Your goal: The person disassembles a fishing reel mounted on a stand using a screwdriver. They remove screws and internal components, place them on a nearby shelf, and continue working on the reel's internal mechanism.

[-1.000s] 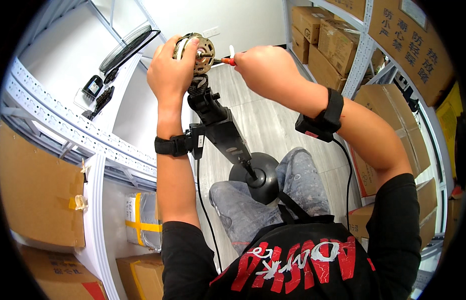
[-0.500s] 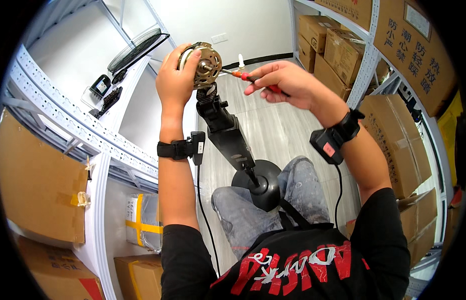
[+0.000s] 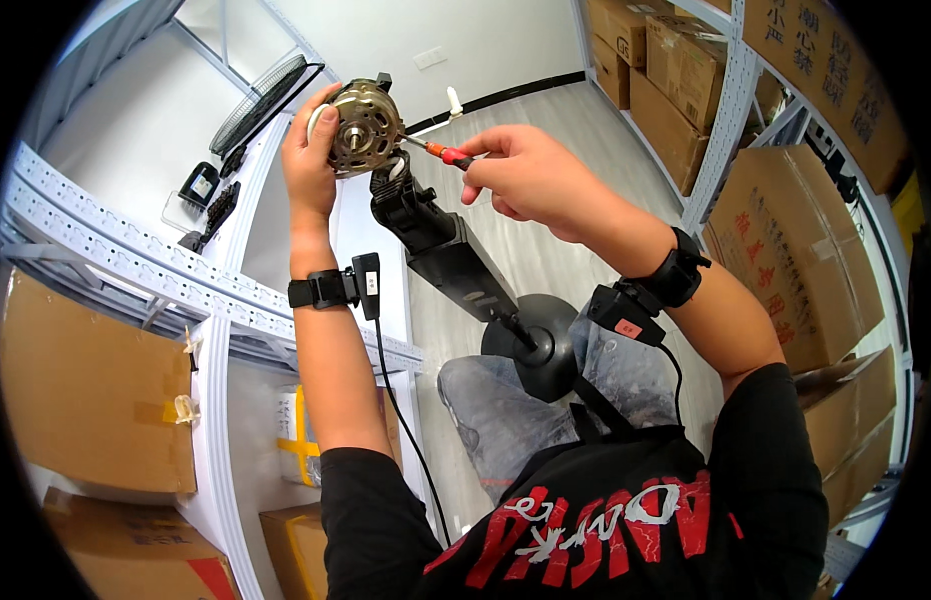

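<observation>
My left hand [image 3: 311,160] is closed around the side of a round brass-coloured fan motor [image 3: 364,115], its thumb on the front edge and the short shaft pointing outward. The motor sits at the top of a black fan stand [image 3: 456,255], which leans up from a round black base [image 3: 531,345] between my legs. A screwdriver [image 3: 448,155] with a red and black handle is gripped in my right hand [image 3: 531,180]. Its tip meets the motor's right lower edge; whether it sits in a screw is too small to tell.
At the left, a white shelf holds a black wire fan guard [image 3: 266,105] and small black parts [image 3: 201,185]. Cardboard boxes [image 3: 96,380] stand below it. More boxes [image 3: 796,260] fill the metal racks on the right. A small white object [image 3: 454,101] stands by the far wall.
The motor, stand top and both hands have shifted left in the view, and the motor has turned a little. The screwdriver's handle is now gripped more closely, with its tip against the motor.
</observation>
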A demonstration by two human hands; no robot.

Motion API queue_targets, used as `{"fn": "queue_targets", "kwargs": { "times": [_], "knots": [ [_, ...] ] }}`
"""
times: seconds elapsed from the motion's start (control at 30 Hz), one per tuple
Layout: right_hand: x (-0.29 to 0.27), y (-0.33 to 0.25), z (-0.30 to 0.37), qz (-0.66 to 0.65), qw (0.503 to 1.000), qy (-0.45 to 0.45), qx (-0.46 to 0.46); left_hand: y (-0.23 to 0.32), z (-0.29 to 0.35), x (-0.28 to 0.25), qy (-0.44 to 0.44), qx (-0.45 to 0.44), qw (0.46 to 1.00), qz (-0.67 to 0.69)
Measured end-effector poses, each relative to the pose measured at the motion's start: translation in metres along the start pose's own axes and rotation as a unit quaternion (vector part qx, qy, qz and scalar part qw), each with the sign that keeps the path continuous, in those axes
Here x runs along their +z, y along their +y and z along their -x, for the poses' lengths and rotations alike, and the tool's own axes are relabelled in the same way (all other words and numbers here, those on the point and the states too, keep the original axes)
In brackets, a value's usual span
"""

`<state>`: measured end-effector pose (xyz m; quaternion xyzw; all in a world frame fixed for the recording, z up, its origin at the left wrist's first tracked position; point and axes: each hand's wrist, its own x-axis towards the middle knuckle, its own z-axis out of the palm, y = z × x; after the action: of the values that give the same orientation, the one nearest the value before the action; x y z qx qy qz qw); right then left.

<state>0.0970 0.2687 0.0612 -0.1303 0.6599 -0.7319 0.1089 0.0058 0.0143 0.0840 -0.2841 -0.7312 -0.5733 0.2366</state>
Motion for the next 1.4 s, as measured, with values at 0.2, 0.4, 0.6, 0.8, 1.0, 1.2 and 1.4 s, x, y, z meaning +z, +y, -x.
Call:
{"fn": "queue_targets", "kwargs": {
  "times": [0.2,0.4,0.6,0.8,1.0,1.2,1.4],
  "knots": [
    [-0.005,0.007,0.0,-0.009,1.0,0.0,0.0,-0.002,-0.001,-0.002,0.008,0.0,1.0,-0.01],
    [-0.002,0.007,0.003,-0.005,1.0,0.002,-0.009,-0.002,0.0,0.0,0.02,-0.005,1.0,-0.014],
    [-0.002,0.009,0.0,0.007,1.0,0.011,-0.017,0.004,0.001,0.006,0.028,-0.01,1.0,-0.01],
    [0.0,0.011,-0.002,0.073,0.996,0.03,-0.035,0.001,0.002,0.005,0.041,-0.002,0.998,-0.041],
    [-0.002,0.014,-0.002,0.176,0.98,0.054,-0.07,0.0,0.001,0.006,0.044,-0.004,0.998,-0.042],
    [-0.008,0.037,-0.005,0.221,0.956,0.092,-0.168,0.0,0.002,0.006,0.05,-0.006,0.997,-0.051],
    [-0.028,0.06,0.015,0.089,0.967,0.073,-0.227,0.004,0.004,0.003,0.046,0.001,0.997,-0.057]
  ]
}}
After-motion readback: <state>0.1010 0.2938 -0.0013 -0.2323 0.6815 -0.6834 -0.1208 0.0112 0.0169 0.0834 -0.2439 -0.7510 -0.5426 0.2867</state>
